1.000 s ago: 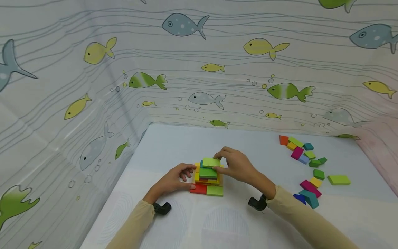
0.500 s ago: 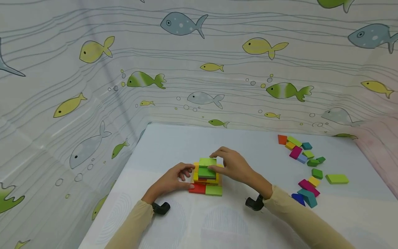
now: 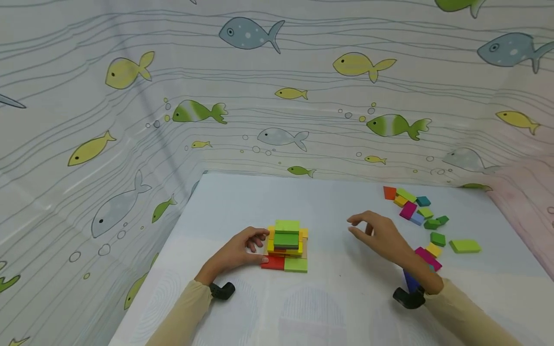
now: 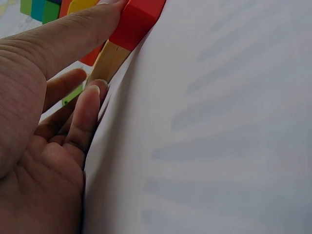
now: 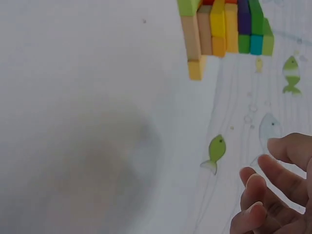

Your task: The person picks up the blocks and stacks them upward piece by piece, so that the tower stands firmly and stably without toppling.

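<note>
A layered stack of colourful flat blocks stands on the white table, a light green block (image 3: 287, 226) at its top and a darker green block (image 3: 286, 240) just below. At its front base lie a red block (image 3: 273, 262) and a light green block (image 3: 296, 265). My left hand (image 3: 235, 250) rests at the stack's left side. Its thumb touches the red block (image 4: 139, 19) in the left wrist view, while the other fingers bend loosely near a bare-wood block (image 4: 111, 61). My right hand (image 3: 381, 235) hovers right of the stack, fingers loosely bent and holding nothing.
Loose blocks lie scattered at the right, among them a light green block (image 3: 465, 246), a magenta block (image 3: 408, 210) and an orange block (image 3: 390, 192). My right forearm partly covers a blue block (image 3: 411, 280). A fish-patterned sheet (image 3: 242, 96) rises behind the table.
My right hand has let go of the light green block at the top of the stack and moved away to the right. My left hand stays by the stack.
</note>
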Demonstrator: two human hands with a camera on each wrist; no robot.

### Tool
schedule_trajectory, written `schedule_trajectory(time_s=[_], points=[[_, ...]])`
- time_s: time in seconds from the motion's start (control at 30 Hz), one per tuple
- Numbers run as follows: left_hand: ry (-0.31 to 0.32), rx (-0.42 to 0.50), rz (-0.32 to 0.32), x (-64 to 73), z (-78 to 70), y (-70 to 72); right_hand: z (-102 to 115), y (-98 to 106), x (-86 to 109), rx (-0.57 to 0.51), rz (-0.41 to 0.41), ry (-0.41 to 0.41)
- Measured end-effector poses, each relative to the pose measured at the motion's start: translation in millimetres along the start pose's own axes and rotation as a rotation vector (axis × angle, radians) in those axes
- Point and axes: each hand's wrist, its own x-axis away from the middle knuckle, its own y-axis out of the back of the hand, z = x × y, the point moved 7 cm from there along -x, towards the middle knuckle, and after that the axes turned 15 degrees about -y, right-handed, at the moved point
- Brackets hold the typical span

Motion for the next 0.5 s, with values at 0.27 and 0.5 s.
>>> schedule_trajectory(time_s=[0.27, 0.5], points=[[-0.022, 0.012, -0.020, -0.2, -1.7, 0.0, -72, 43, 38.3, 0.075, -0.108, -0.116], [-0.024, 0.010, -0.011, -0.6, -0.5, -0.1, -119, 62, 68.2, 0.118, -0.104, -0.326]])
